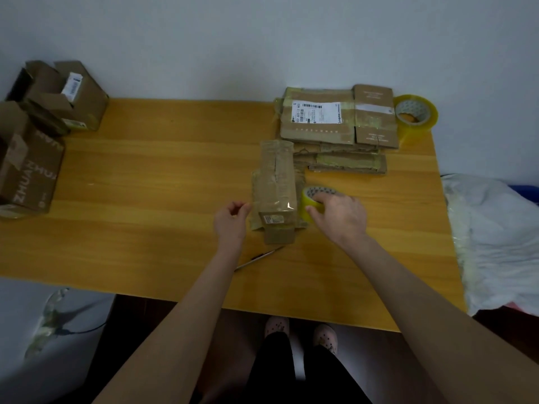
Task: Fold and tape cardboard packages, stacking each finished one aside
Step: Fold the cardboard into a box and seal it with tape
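I see the flattened cardboard package [275,196] lying mid-bench [145,176], my right hand [341,214] gripping a yellow tape roll [309,204] at its right edge, my left hand [232,218] curled just off its left edge, though I cannot tell whether it pinches anything, the taped stack [335,123] just behind, and a wide stretch of wood running left to the open boxes [67,91].

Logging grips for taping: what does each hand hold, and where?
The right hand grips the yellow tape roll by its rim. The left hand curls beside the folded cardboard package; whether it pinches tape is unclear.
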The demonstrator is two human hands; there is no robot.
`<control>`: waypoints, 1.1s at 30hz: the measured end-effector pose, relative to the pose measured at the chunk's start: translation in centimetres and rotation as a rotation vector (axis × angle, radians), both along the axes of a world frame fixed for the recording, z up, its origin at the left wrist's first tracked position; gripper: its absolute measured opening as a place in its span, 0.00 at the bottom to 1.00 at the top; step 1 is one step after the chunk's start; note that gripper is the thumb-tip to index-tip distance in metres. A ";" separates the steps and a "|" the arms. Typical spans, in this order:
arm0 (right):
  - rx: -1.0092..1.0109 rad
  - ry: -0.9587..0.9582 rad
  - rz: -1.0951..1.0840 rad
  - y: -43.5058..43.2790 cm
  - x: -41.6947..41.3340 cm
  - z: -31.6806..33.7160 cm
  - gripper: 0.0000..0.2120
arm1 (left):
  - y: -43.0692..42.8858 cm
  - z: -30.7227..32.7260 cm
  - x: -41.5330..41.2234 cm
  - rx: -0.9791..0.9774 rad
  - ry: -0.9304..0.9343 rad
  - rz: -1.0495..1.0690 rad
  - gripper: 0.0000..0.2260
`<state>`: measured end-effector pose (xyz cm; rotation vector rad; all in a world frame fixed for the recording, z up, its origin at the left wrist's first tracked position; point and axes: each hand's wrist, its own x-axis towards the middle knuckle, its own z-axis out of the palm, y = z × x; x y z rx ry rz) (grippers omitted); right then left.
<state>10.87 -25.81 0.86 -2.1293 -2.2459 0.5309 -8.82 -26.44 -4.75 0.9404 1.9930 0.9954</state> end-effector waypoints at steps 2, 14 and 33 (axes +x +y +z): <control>-0.032 0.012 -0.018 0.3 -0.4 -0.5 0.17 | 0.7 -0.5 0.5 -0.018 0.039 -0.045 0.04; -0.080 0.098 -0.090 0.3 -3.2 -1.3 0.19 | -1.6 1.9 1.5 0.177 0.274 -0.045 0.07; -0.140 0.082 0.173 -0.6 1.0 -3.0 0.22 | -4.0 -1.5 0.1 0.222 1.033 -0.799 0.30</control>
